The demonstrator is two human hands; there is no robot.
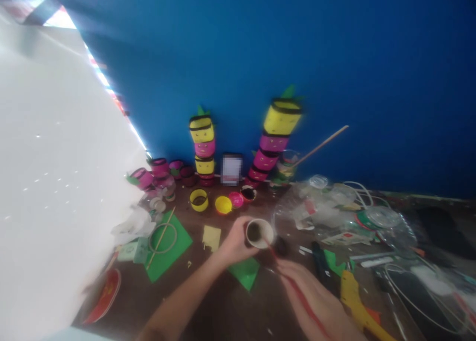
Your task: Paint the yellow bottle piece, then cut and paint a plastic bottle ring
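Two hands, one cup, one thin red brush

From where I stand, the right hand [301,281] is nearest, fingers closed on a red-handled stick [304,301] that I take for a paintbrush, its far end in the cup's mouth. To its right a yellow glue gun [349,286], or something very like one, lies on the tabletop [230,313]. Just beyond, the left hand [238,239] is curled around the white-rimmed cup [265,227], holding it above the tabletop with its mouth tipped towards the worker. A green sheet [246,272] shows below that hand.

I'd judge the step in hand to be brushwork on the cup, though blur hides the tip, and whether it carries paint I cannot tell. The next move seems to call for a steady left hold and light, short strokes, perhaps a slight turn of the cup.

Past the cup sit a yellow pot [223,205], a pink pot [236,199] and a dark pot [248,193], close together. Farthest off, two stacks of yellow and pink cups, the left stack [204,147] and the taller right stack [273,143], rise before the blue wall [238,58].
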